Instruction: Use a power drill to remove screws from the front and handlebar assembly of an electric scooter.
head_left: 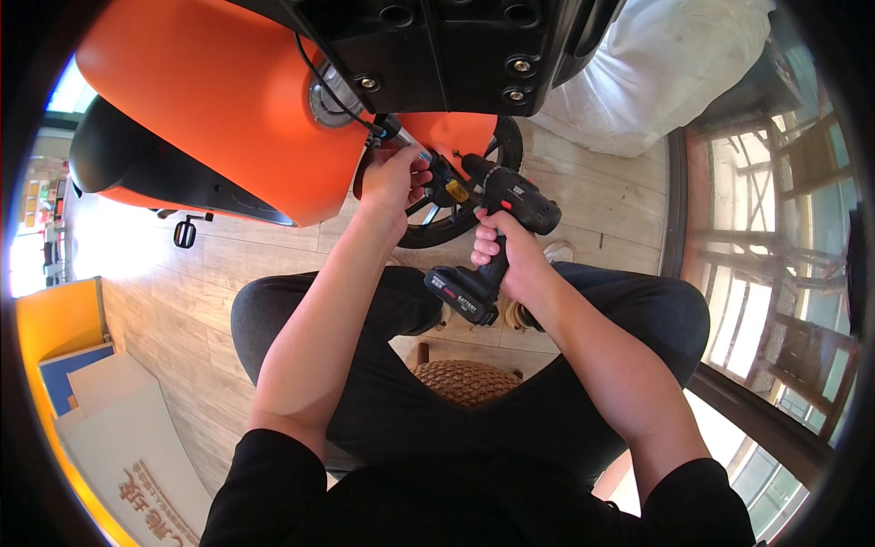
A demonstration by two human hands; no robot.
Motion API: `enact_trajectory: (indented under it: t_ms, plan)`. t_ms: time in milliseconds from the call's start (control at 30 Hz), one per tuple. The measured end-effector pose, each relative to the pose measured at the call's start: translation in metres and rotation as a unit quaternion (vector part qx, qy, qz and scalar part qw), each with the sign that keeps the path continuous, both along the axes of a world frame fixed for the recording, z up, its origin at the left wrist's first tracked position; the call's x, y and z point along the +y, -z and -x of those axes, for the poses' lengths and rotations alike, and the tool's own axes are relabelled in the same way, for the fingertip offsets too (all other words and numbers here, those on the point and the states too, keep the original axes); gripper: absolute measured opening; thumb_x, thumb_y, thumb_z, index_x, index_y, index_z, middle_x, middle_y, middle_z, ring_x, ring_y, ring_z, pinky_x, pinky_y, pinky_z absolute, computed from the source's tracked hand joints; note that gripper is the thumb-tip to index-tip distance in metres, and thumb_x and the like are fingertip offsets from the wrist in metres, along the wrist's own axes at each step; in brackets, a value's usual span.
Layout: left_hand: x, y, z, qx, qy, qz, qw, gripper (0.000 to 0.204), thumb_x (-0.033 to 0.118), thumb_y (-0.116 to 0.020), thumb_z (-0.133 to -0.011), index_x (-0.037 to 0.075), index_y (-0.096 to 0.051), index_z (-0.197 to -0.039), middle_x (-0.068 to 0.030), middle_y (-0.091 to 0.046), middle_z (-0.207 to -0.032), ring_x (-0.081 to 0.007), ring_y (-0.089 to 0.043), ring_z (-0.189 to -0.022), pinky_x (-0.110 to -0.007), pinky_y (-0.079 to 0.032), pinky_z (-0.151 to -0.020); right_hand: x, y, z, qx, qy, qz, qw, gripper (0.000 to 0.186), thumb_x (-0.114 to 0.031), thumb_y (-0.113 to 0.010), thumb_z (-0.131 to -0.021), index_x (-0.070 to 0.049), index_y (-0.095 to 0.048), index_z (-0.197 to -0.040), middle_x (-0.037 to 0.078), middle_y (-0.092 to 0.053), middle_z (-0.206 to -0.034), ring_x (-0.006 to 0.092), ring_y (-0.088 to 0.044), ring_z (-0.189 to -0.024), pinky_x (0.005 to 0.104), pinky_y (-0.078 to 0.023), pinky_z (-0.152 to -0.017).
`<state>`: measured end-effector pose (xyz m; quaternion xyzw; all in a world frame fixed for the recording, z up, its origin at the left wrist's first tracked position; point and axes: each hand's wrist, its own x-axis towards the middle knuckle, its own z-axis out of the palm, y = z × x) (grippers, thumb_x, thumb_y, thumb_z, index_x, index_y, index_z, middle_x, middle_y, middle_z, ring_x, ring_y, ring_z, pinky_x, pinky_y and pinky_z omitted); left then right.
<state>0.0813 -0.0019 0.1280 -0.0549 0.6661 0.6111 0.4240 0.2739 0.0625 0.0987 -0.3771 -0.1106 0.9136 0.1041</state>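
A black cordless drill (518,196) is gripped in my right hand (510,251), fingers wrapped round its handle. Its battery (463,294) hangs toward my knees, and its nose points up and left at an orange mudguard (447,132). My left hand (394,182) has its fingers curled beside the silver fork tube (410,141) of an orange electric bike. What those fingers hold, if anything, is hidden. Below the fork, the black front wheel (437,239) partly shows, with a yellow label (457,190) near the drill.
The bike's large orange body (219,100) fills the upper left; a pedal (185,234) sticks out below it. Overhead is a black bolted panel (447,55). A white plastic-wrapped bundle (647,73) lies at upper right, beside a glass wall (756,246). A woven stool (465,380) is under me.
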Motion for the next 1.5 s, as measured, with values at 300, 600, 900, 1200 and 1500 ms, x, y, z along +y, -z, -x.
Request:
enact_trajectory:
  t_ms: [300,600,900,1200,1500]
  plan:
    - [-0.002,0.000,0.002,-0.002,-0.001,0.001,1.000,0.017,0.022,-0.065,-0.094,0.012,-0.056,-0.106,-0.0013,-0.066,-0.089,-0.0126,-0.063,-0.077,-0.030,-0.047,-0.070,-0.006,0.009,-0.002,-0.053,-0.064,-0.162,0.983,0.013,-0.008,-0.063,-0.089,-0.008,-0.056,-0.100,-0.002,-0.048,-0.067,0.0075,-0.045,-0.055,0.0275,-0.039,-0.053]
    - [-0.001,-0.006,-0.001,-0.011,0.002,-0.009,1.000,0.017,0.021,-0.065,-0.094,0.012,-0.055,-0.105,-0.0019,-0.066,-0.090,-0.0130,-0.063,-0.079,-0.030,-0.047,-0.070,0.002,0.058,-0.010,-0.240,-0.134,-0.509,0.816,0.034,-0.016,-0.077,-0.079,0.000,-0.067,-0.106,0.011,-0.072,-0.089,0.0219,-0.068,-0.082,0.0349,-0.054,-0.079]
    - [-0.001,-0.007,-0.002,-0.021,-0.004,-0.016,1.000,0.016,0.021,-0.064,-0.094,0.013,-0.055,-0.105,-0.0019,-0.065,-0.090,-0.0131,-0.063,-0.079,-0.030,-0.046,-0.070,0.062,0.028,-0.033,-0.205,-0.268,-0.541,0.770,0.030,-0.018,-0.074,-0.082,-0.006,-0.069,-0.109,0.006,-0.069,-0.077,0.0173,-0.066,-0.065,0.0363,-0.053,-0.067]
    - [-0.004,-0.007,-0.003,-0.013,0.001,-0.014,1.000,0.017,0.021,-0.063,-0.095,0.012,-0.054,-0.106,-0.0019,-0.065,-0.090,-0.0126,-0.062,-0.078,-0.029,-0.046,-0.069,0.061,0.043,-0.033,-0.210,-0.292,-0.535,0.764,0.031,-0.020,-0.074,-0.083,-0.007,-0.067,-0.111,0.014,-0.072,-0.088,0.0263,-0.069,-0.081,0.0380,-0.053,-0.078]
    - [-0.001,-0.010,-0.004,-0.016,0.004,-0.016,1.000,0.017,0.020,-0.063,-0.095,0.012,-0.054,-0.106,-0.0014,-0.066,-0.089,-0.0120,-0.062,-0.078,-0.029,-0.046,-0.070,0.057,0.013,-0.031,-0.193,-0.274,-0.632,0.699,0.042,-0.016,-0.078,-0.080,-0.002,-0.063,-0.116,0.016,-0.072,-0.100,0.0294,-0.068,-0.094,0.0369,-0.051,-0.087]
